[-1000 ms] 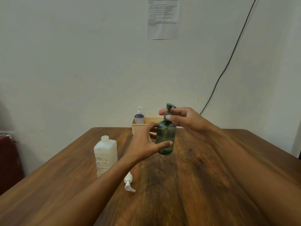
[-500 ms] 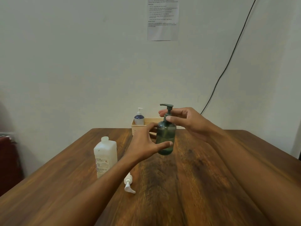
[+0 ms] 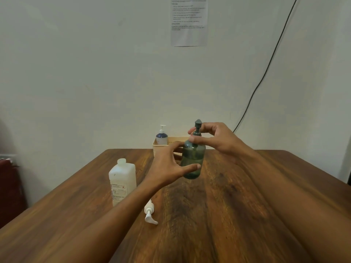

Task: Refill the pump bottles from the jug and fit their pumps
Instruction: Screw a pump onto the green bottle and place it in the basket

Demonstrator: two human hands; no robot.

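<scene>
Pump first, nearest you: the loose white plastic pump (image 3: 150,215) lies on the brown wooden tabletop (image 3: 237,215) beside your left forearm, and the uncapped translucent white plastic jug (image 3: 122,183) stands just beyond it. Keep your left hand (image 3: 169,166) as it is, its grip clamped round the belly of the dark green translucent pump bottle (image 3: 192,160), upright over mid-tabletop, so the body cannot spin. Your right hand (image 3: 214,138) has its grip pinched on the collar under the dark green pump head (image 3: 198,123); turn from the collar, not the spout (the stem probably just swivels). Half a second ago the spout pointed left; now it lies along your line of sight. Farthest, a blue bottle with white pump (image 3: 161,136) sits in the beige basket (image 3: 156,148).
</scene>
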